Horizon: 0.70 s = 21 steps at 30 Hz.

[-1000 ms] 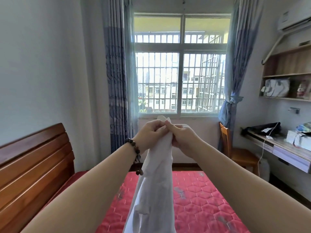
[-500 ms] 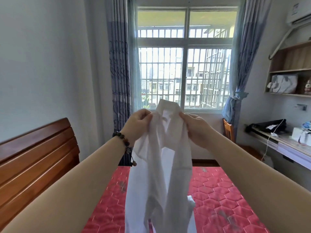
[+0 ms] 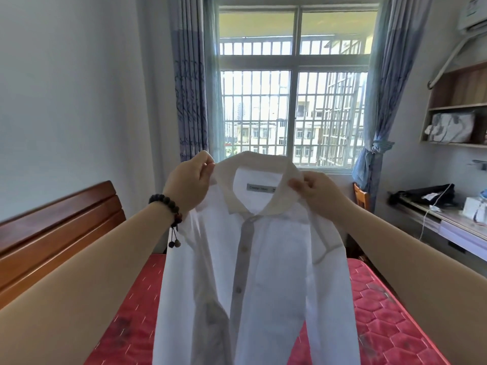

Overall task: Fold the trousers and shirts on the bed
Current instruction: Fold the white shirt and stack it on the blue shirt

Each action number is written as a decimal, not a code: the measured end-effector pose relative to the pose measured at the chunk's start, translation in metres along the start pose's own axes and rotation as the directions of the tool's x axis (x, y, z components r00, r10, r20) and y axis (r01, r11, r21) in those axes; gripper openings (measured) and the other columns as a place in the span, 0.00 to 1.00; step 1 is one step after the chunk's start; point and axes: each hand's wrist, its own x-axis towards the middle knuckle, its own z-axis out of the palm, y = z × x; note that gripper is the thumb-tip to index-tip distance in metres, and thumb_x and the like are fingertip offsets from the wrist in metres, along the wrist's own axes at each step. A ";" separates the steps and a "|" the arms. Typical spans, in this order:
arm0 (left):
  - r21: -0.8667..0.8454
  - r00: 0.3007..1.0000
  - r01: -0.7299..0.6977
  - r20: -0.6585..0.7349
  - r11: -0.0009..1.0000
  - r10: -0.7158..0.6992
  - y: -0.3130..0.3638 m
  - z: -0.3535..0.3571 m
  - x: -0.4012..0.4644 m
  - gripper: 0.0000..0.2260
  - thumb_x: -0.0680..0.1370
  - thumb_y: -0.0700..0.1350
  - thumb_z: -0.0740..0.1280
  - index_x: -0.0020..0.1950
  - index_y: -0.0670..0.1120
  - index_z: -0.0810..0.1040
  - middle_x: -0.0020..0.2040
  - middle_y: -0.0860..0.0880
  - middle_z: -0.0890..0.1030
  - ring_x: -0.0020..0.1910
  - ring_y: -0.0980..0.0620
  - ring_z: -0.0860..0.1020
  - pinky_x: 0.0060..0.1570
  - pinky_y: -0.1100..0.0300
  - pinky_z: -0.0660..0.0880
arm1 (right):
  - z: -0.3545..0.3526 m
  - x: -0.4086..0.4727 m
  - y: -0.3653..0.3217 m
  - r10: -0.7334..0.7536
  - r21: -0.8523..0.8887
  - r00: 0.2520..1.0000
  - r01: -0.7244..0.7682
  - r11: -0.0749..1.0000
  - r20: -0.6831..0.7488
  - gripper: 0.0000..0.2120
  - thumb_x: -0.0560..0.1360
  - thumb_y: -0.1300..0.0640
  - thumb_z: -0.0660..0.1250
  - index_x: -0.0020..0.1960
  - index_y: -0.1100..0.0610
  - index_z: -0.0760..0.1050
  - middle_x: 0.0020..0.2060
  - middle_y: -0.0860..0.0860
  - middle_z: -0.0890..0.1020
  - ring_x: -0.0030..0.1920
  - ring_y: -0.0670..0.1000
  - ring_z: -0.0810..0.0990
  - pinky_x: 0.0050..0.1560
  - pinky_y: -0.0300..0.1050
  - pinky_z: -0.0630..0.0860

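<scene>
The white shirt [image 3: 253, 259] hangs in the air above the red mattress [image 3: 382, 325], buttoned front facing the person. The left hand [image 3: 188, 184] and right hand [image 3: 315, 189] each pinch a shoulder beside the collar. Best to keep both pinches level and lower it flat, front down.
</scene>
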 end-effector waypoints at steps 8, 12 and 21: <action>-0.094 0.997 0.071 -0.025 0.993 -0.074 -0.015 -0.018 -0.008 0.08 0.81 0.43 0.62 0.42 0.47 0.74 0.24 0.54 0.67 0.22 0.57 0.64 0.25 0.68 0.63 | 0.002 -0.011 0.019 0.157 -0.061 0.964 -0.147 0.987 0.214 0.14 0.75 0.61 0.70 0.31 0.60 0.74 0.26 0.48 0.69 0.29 0.45 0.64 0.33 0.39 0.63; -0.199 0.977 0.200 0.111 0.959 -0.181 -0.021 -0.031 -0.011 0.07 0.81 0.43 0.63 0.44 0.42 0.75 0.26 0.47 0.67 0.24 0.54 0.63 0.26 0.63 0.64 | 0.017 -0.011 0.010 0.241 0.362 0.959 -0.281 0.889 0.152 0.13 0.80 0.61 0.63 0.40 0.67 0.77 0.32 0.55 0.73 0.33 0.51 0.69 0.36 0.43 0.65; -0.390 0.853 0.486 0.408 0.782 -0.327 -0.036 -0.043 -0.028 0.21 0.75 0.59 0.68 0.44 0.38 0.78 0.34 0.43 0.74 0.33 0.47 0.70 0.31 0.59 0.70 | 0.020 -0.002 -0.026 0.098 0.227 0.957 -0.163 0.960 0.271 0.20 0.77 0.50 0.67 0.40 0.67 0.73 0.32 0.54 0.71 0.33 0.49 0.68 0.33 0.40 0.67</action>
